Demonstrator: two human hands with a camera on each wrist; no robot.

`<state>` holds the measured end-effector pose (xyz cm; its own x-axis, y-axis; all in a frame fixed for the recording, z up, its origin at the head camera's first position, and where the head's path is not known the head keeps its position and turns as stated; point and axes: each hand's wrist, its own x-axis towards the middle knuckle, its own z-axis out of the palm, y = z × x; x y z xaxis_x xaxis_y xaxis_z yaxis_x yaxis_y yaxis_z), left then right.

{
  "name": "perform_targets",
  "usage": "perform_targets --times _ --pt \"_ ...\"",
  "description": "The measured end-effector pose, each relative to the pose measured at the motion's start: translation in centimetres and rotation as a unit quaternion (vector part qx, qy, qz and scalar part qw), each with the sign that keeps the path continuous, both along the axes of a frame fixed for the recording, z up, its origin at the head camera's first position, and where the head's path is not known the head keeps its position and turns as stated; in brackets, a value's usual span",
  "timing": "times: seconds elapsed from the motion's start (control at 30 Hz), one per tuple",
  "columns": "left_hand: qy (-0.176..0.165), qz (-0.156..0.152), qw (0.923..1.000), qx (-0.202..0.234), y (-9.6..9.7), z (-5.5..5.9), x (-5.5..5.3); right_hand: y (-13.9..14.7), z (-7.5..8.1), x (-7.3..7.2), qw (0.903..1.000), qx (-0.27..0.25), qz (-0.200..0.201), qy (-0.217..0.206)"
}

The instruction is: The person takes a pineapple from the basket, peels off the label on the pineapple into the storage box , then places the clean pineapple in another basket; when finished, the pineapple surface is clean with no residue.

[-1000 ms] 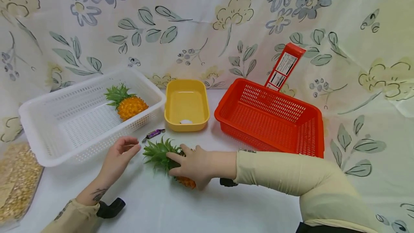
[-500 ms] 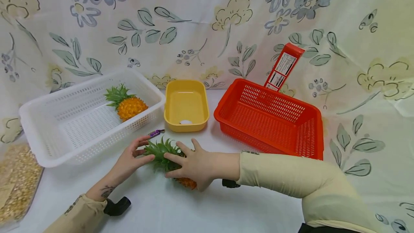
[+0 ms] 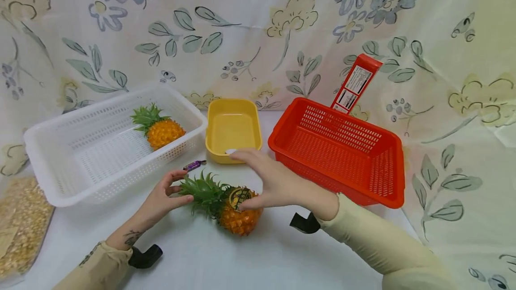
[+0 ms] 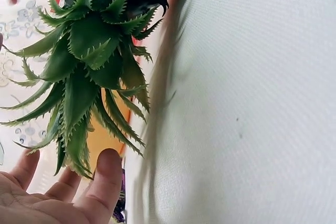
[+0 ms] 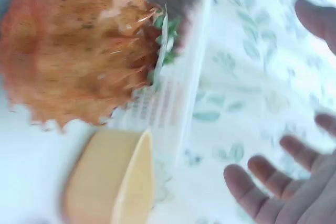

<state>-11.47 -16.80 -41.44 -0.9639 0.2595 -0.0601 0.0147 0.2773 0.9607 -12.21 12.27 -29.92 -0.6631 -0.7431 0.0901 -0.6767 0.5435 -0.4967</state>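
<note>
A small orange pineapple (image 3: 239, 219) with a round label lies on its side on the white table, its green leafy crown (image 4: 84, 77) towards the left. My left hand (image 3: 163, 198) rests at the crown's leaf tips with fingers spread and loosely bent, gripping nothing. Over the fruit's right end hovers my right hand (image 3: 278, 182), thumb and fingers wide apart. In the right wrist view the orange body (image 5: 79, 51) stands apart from the spread fingers of the right hand (image 5: 294, 187). A purple wrapped candy (image 3: 194, 165) lies just beyond the left fingertips.
Another pineapple (image 3: 164, 133) lies in the white basket (image 3: 117, 169) at the left. Behind the fruit stands a yellow bin (image 3: 234, 124); to its right is a red basket (image 3: 338, 164). A red box (image 3: 352, 84) rises behind that. A bag of yellow kernels (image 3: 24, 227) lies far left.
My left hand has moved right to the pineapple's crown. The right hand has lifted off the fruit and drawn back to the right, uncovering its label.
</note>
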Motion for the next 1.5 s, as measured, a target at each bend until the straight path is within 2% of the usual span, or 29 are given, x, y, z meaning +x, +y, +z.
perform_targets --times 0.03,0.07,0.13,0.2,0.27,0.37,0.43,0.53,0.67,0.83,0.93,1.03,1.17,1.33,1.5 --pt "0.000 -0.001 1.0000 0.000 0.0 0.1 0.0 0.7 -0.3 0.1 0.9980 -0.038 -0.037 -0.034" --pt "-0.003 -0.002 1.0000 0.004 0.1 0.1 0.0 1.3 -0.9 0.2 0.9921 -0.071 -0.073 -0.072" --pt "-0.006 -0.003 1.0000 0.008 0.1 0.3 0.0 2.3 -2.4 0.4 0.9722 -0.119 -0.137 -0.148" --pt "-0.008 0.000 0.9999 0.009 0.2 0.4 0.1 2.9 -4.2 0.7 0.9484 -0.137 -0.190 -0.214" --pt "-0.010 0.006 0.9999 0.007 0.2 0.4 0.1 3.2 -5.9 1.2 0.9285 -0.138 -0.223 -0.263" --pt "-0.010 0.014 0.9998 0.000 0.2 0.4 0.2 3.1 -7.9 1.8 0.9136 -0.126 -0.237 -0.305" --pt "-0.013 0.020 0.9997 -0.003 0.3 0.2 0.4 2.9 -8.8 2.1 0.9067 -0.129 -0.233 -0.327" --pt "-0.018 0.026 0.9995 0.003 0.3 -0.1 0.7 2.6 -9.5 2.3 0.8966 -0.142 -0.224 -0.354" --pt "-0.037 0.030 0.9982 0.038 0.2 -0.3 1.4 2.2 -9.9 2.5 0.8841 -0.168 -0.220 -0.377" --pt "-0.035 0.042 0.9964 0.065 0.1 -0.8 2.1 1.9 -10.0 2.5 0.8786 -0.188 -0.230 -0.374" --pt "-0.021 0.050 0.9960 0.071 0.2 -1.0 2.3 1.7 -10.0 2.3 0.8792 -0.200 -0.234 -0.364" --pt "-0.015 0.058 0.9949 0.080 0.3 -1.2 2.2 1.5 -10.1 1.8 0.8836 -0.209 -0.235 -0.347" --pt "-0.024 0.074 0.9938 0.080 0.6 -1.2 1.7 1.3 -10.2 0.8 0.8912 -0.213 -0.233 -0.326" --pt "-0.029 0.090 0.9937 0.059 1.0 -1.0 0.7 1.3 -10.1 -1.0 0.8954 -0.214 -0.227 -0.318" --pt "-0.030 0.100 0.9934 0.048 1.0 -0.8 -0.3 1.1 -10.3 -2.6 0.8905 -0.222 -0.224 -0.328"
